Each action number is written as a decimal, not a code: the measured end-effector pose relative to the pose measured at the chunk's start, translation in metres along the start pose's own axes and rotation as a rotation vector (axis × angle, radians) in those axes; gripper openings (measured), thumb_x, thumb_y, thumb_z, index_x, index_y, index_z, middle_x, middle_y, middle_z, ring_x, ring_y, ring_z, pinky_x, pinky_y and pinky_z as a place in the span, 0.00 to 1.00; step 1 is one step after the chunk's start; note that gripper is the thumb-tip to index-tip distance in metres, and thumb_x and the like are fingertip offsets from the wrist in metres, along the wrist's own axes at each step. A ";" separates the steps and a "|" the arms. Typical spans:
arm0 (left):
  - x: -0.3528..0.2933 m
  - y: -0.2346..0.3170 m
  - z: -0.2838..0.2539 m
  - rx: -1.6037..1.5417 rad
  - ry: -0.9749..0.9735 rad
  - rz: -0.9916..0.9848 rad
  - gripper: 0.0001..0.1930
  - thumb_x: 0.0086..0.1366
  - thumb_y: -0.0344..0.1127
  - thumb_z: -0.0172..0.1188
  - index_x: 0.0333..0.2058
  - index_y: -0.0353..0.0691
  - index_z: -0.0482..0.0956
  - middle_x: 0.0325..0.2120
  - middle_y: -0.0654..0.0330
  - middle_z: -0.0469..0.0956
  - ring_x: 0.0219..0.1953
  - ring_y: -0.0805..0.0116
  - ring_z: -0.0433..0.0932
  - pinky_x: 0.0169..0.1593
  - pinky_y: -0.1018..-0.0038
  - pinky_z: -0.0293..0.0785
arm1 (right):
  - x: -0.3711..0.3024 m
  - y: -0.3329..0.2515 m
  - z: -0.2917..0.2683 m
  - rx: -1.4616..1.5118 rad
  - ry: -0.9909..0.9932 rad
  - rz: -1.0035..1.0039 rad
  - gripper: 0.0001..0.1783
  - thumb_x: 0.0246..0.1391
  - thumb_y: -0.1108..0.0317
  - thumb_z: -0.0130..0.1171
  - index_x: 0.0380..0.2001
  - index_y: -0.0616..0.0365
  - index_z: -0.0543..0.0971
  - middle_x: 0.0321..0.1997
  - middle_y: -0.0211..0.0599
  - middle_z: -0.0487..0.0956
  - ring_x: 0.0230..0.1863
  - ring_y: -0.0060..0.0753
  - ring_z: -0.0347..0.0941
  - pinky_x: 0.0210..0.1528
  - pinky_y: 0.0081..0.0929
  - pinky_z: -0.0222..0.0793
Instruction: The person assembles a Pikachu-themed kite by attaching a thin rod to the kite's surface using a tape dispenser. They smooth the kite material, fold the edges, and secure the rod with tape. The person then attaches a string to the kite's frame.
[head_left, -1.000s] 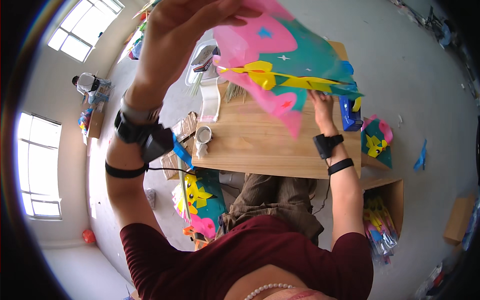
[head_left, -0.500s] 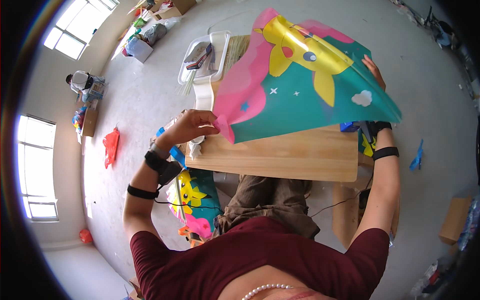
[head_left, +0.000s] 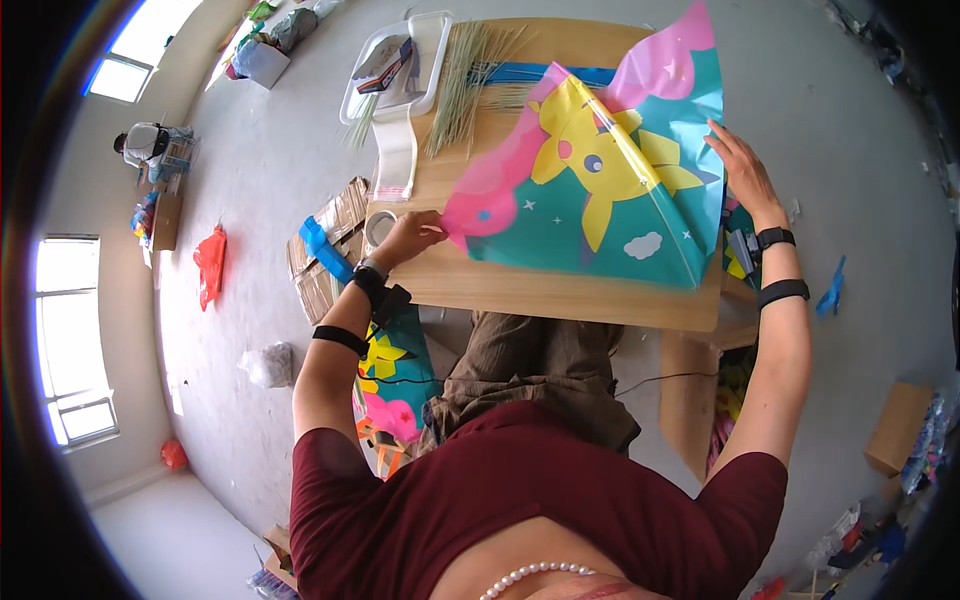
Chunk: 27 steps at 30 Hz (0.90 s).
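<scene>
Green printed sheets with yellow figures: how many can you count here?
3 visible. The first sheet is held over the table by the left hand; the second sheet is by the table's near left corner; the third sheet shows partly behind the right wrist. More may be hidden.

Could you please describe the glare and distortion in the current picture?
Head view: windows blown out to white; head view: pale sheen along the right side of the printed cartoon sheet; head view: fisheye bending, with corners fading to black.
</scene>
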<state>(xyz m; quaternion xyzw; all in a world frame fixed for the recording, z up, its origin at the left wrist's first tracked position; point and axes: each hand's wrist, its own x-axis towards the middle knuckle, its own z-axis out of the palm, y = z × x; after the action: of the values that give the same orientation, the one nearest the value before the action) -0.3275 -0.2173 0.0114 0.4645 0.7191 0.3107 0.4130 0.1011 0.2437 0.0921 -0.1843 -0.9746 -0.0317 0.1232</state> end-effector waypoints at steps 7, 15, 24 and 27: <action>-0.028 0.002 0.033 0.229 0.106 0.069 0.10 0.60 0.26 0.66 0.41 0.38 0.83 0.45 0.60 0.84 0.40 0.68 0.85 0.42 0.71 0.80 | 0.009 -0.008 0.024 0.007 -0.059 0.047 0.29 0.56 0.87 0.45 0.60 0.57 0.74 0.72 0.38 0.68 0.69 0.45 0.66 0.71 0.39 0.64; -0.058 0.001 0.058 0.441 0.359 0.197 0.07 0.55 0.24 0.64 0.34 0.39 0.82 0.42 0.57 0.82 0.49 0.51 0.77 0.54 0.61 0.73 | -0.005 -0.019 0.020 -0.046 0.014 0.203 0.34 0.54 0.89 0.45 0.64 0.56 0.72 0.72 0.41 0.66 0.70 0.48 0.65 0.71 0.40 0.64; -0.091 -0.012 0.092 0.772 0.519 0.027 0.28 0.53 0.20 0.54 0.57 0.37 0.74 0.63 0.46 0.68 0.66 0.44 0.63 0.68 0.54 0.60 | -0.067 -0.154 0.015 0.363 0.274 0.285 0.32 0.57 0.86 0.47 0.66 0.57 0.69 0.72 0.43 0.66 0.72 0.49 0.62 0.71 0.41 0.61; -0.095 0.011 0.113 0.663 0.416 0.014 0.39 0.52 0.23 0.55 0.67 0.33 0.61 0.70 0.40 0.55 0.75 0.44 0.49 0.75 0.53 0.47 | -0.092 -0.215 0.040 0.495 0.210 0.285 0.30 0.60 0.82 0.48 0.67 0.56 0.69 0.72 0.44 0.66 0.72 0.49 0.62 0.73 0.43 0.58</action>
<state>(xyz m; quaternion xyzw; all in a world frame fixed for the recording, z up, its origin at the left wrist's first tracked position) -0.2013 -0.2937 -0.0029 0.5048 0.8456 0.1517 0.0840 0.0960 0.0157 0.0268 -0.2792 -0.8990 0.2055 0.2676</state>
